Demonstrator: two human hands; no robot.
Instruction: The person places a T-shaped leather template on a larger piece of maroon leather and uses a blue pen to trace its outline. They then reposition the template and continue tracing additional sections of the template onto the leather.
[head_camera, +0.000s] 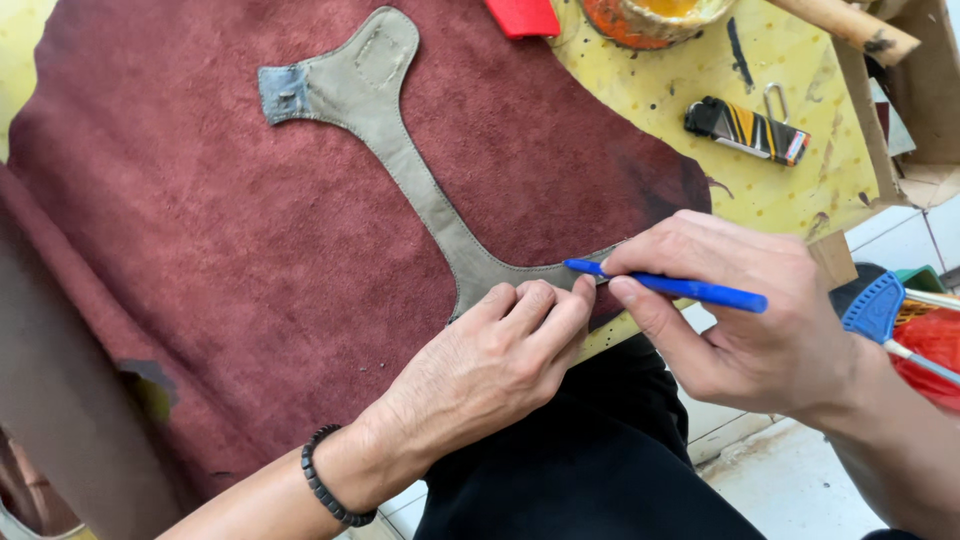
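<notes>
A: Where are the hands?

B: The left hand (495, 360), a beaded bracelet (325, 490) at its wrist, presses its fingertips (540, 297) flat onto a grey-green pattern piece (400, 140). The right hand (745, 310) is closed around a blue pen (670, 286), with the tip touching the pattern's edge just beside the left fingers.

A: And where does the pattern lie?

B: Flat on a large sheet of dark red suede (230, 250), which is spread over a yellow worktable (790, 190). The pattern runs from the upper middle of the suede down to the near edge, where both hands meet.

A: Anything else nearby?

B: A striped lighter (745, 128) sits on the table, well apart from the hands.
</notes>
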